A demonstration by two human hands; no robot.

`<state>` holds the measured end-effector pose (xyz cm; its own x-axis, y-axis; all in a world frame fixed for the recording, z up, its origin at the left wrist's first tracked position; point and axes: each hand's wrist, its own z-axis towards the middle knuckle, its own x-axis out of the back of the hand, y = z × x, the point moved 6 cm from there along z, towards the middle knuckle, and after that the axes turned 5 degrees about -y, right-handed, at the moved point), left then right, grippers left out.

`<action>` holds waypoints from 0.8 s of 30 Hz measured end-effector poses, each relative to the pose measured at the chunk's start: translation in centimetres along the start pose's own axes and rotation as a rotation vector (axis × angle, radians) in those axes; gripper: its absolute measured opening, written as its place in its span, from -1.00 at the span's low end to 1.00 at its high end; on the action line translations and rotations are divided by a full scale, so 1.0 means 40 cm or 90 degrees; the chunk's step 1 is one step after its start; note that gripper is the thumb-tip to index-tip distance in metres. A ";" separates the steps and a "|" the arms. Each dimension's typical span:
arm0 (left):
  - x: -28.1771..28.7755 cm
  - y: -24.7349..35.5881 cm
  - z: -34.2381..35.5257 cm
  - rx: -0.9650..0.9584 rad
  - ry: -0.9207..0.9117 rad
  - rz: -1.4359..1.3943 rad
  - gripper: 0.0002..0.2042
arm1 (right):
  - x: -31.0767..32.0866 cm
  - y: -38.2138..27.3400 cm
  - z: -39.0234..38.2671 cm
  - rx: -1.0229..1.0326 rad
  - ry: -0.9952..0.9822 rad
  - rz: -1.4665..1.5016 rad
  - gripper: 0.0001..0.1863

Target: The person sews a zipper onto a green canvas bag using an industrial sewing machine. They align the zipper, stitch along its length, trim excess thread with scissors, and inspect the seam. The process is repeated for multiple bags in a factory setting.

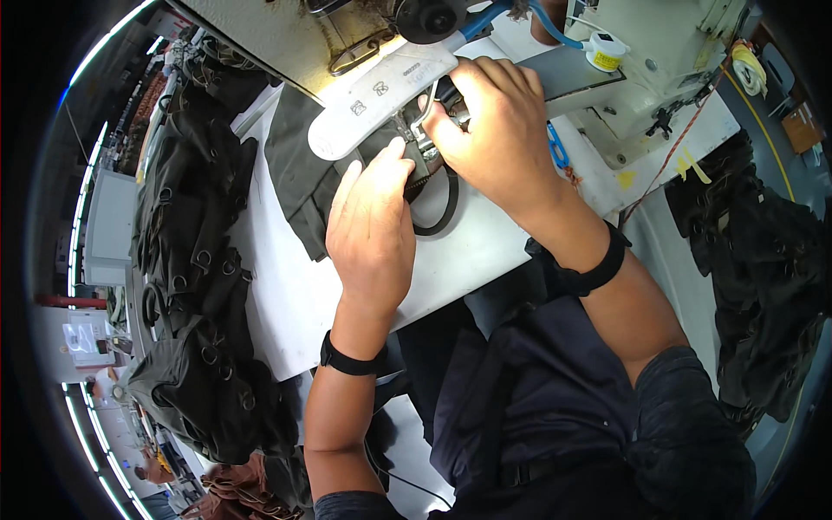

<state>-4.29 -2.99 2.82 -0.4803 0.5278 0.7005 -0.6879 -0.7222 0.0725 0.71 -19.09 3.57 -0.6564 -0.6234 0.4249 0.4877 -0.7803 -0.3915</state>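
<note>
R hand (pixel 494 130) gripped black strap (pixel 444 208) at sewing-machine needle (pixel 406 126), just ahead of flat, open L hand (pixel 373 225) pressing dark fabric (pixel 299 182).

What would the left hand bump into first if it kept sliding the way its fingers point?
Probably the sewing machine's presser foot and needle, right ahead of the left hand fingertips, where the right hand pinches the dark strap. Depth is hard to judge.

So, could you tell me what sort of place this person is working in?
Most likely a garment or bag sewing workshop. An industrial sewing machine stands on a white table, both hands guide dark fabric under its needle, and a pile of dark strapped pieces lies at the left.
</note>
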 end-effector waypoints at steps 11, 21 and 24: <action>0.011 0.015 0.018 -0.040 0.013 0.027 -0.57 | 0.001 0.002 0.004 -0.022 -0.027 0.001 -0.68; 0.019 0.026 0.021 -0.029 0.002 0.060 -0.60 | -0.010 0.006 0.002 0.011 0.009 0.000 -0.68; 0.021 0.026 0.014 -0.032 -0.003 0.062 -0.59 | -0.013 0.004 -0.003 0.024 0.011 -0.012 -0.68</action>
<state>-5.10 -3.56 3.88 -0.5438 0.4534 0.7062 -0.6643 -0.7468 -0.0321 1.07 -18.87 3.19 -0.6752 -0.6082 0.4174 0.4963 -0.7932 -0.3530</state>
